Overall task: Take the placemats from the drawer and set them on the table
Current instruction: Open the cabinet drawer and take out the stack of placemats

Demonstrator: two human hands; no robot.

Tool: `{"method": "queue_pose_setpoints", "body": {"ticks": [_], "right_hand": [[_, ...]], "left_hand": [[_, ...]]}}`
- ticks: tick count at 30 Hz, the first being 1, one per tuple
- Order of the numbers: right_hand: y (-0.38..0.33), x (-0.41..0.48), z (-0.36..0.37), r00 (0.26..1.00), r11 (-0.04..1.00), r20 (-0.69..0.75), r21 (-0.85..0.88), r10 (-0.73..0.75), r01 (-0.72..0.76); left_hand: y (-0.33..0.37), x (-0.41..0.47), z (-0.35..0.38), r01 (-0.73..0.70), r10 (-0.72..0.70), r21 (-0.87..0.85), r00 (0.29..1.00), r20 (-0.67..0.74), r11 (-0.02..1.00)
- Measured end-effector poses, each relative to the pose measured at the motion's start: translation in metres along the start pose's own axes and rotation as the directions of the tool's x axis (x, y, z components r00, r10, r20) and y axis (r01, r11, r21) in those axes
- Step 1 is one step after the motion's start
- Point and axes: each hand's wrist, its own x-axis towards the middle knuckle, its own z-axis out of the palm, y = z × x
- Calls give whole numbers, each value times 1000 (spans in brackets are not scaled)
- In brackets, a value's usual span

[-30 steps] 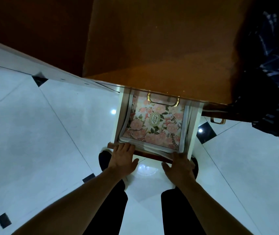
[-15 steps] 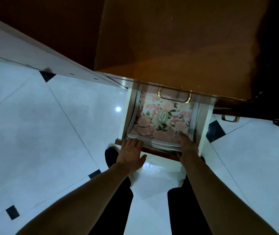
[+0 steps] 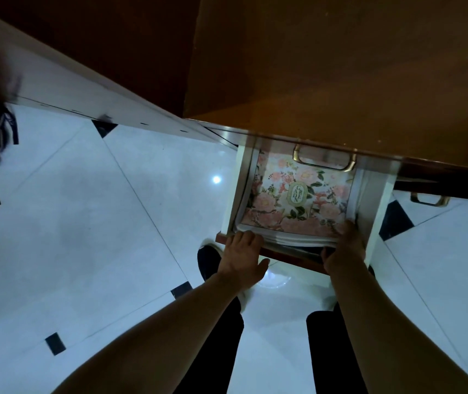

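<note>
Left hand much as half a second ago: draped over the near left edge of the drawer, fingers curled on the front rail, thumb splayed, closed on nothing. Right hand now deeper at the near right corner, fingers over the top of the placemats and thumb under the front of the stack, pinching it; a second ago flat on the rail only. Stack's near edge slightly lifted and bowed. Placemats inside the open drawer, under the desk: a pile with white edges, top one pink floral with green leaves and an oval label mid-sheet. Brass handle above the far edge. Pale tiled floor below.
</note>
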Motion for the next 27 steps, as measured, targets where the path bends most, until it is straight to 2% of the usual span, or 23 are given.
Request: {"method": "queue_pose_setpoints", "body": {"ticks": [6,8,11,15,19,21,24,27], "right_hand": [[-3,29,-2,979,992,161,-30,127,-124],[-4,33,-1,972,994,211,-63,106,-95],[-3,39,-6,984,983,130,-155,119,-98],[-5,31,-14,987,963,154,-271,49,-6],[-12,2,-26,974,965,228,-258,7,53],[-15,-18,-34,954,974,299,-216,-3,70],[-21,-41,-46,930,989,368,-137,-8,63],[-31,-61,-58,925,995,379,-79,-27,62]], "left_hand": [[-4,7,-2,12,-11,-32,1000,25,999],[-7,9,0,12,-12,-17,1000,24,1000],[-10,10,3,-1,2,-21,1000,25,1000],[-10,12,-2,7,-5,-58,1000,26,998],[-8,13,-8,115,-119,-131,993,-25,985],[-5,11,-12,225,-246,-241,967,-60,944],[0,1,-19,362,-434,-454,899,-62,814],[12,-11,-32,389,-493,-635,870,14,667]]}}
